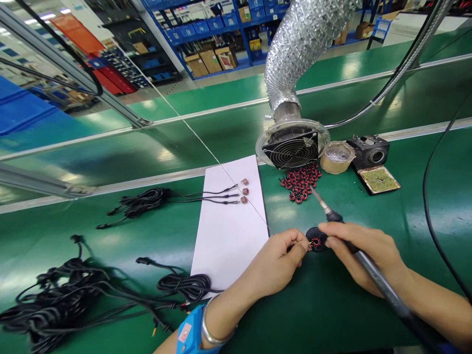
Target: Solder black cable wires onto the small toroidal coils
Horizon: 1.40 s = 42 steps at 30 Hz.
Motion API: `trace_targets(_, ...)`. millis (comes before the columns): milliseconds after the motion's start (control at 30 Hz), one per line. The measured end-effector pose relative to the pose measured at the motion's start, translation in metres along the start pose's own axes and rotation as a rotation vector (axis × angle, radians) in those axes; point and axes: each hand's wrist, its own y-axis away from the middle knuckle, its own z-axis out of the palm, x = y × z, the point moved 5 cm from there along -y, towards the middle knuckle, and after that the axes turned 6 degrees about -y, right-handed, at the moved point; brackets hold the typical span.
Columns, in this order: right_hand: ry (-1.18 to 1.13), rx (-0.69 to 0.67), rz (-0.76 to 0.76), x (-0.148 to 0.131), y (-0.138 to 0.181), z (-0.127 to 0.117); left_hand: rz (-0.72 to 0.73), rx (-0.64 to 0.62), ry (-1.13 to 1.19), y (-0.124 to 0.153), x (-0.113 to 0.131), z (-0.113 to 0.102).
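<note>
My right hand (368, 253) is closed around a soldering iron (372, 270), its tip pointing away toward a pile of small red-and-black ring-shaped coils (303, 181). Between the thumb and fingers of my left hand (280, 260) is pinched a thin solder wire (201, 140), which runs down from the upper left. Just beyond those fingertips, a single red-and-black coil (316, 242) sits on a round black holder (313, 231). My right fingers are at the holder's right edge. Whether my left fingers also touch the coil is hidden.
A fume extractor (295, 150) hangs over the coil pile. Beside it stand a round tub (337, 157), a black iron stand (370, 151) and a sponge tray (379, 180). White paper (228, 236) carries cable ends and small parts. Bundled black cables (66, 295) lie at left.
</note>
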Motion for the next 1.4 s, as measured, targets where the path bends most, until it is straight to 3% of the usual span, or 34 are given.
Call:
trace_targets(200,0.04,-0.102,-0.099,0.003,0.002,0.026,0.055,-0.01,-0.101,0.006,0.006,0.002)
trace_targets(400,0.052,-0.149,-0.065,0.003,0.005,0.025,0.081,0.043,-0.188,0.009,0.013,0.002)
trace_targets(567,-0.017,-0.147,-0.049,0.003,0.002,0.025,0.06,0.059,-0.124,0.007,0.007,0.004)
trace_targets(867,0.068,-0.239,-0.075,0.007,0.012,0.03,0.045,-0.091,0.021,0.003,-0.002,0.014)
trace_targets(1033,0.117,-0.179,-0.128,0.002,0.008,0.015,0.021,-0.028,0.063,0.002,-0.002,0.014)
trace_targets(1233,0.047,0.043,-0.046,-0.019,0.009,-0.026,-0.015,0.036,0.073,0.002,-0.005,0.016)
trace_targets(1400,-0.076,0.032,0.029,-0.02,0.033,-0.028,-0.009,0.089,0.017,0.001,-0.006,0.016)
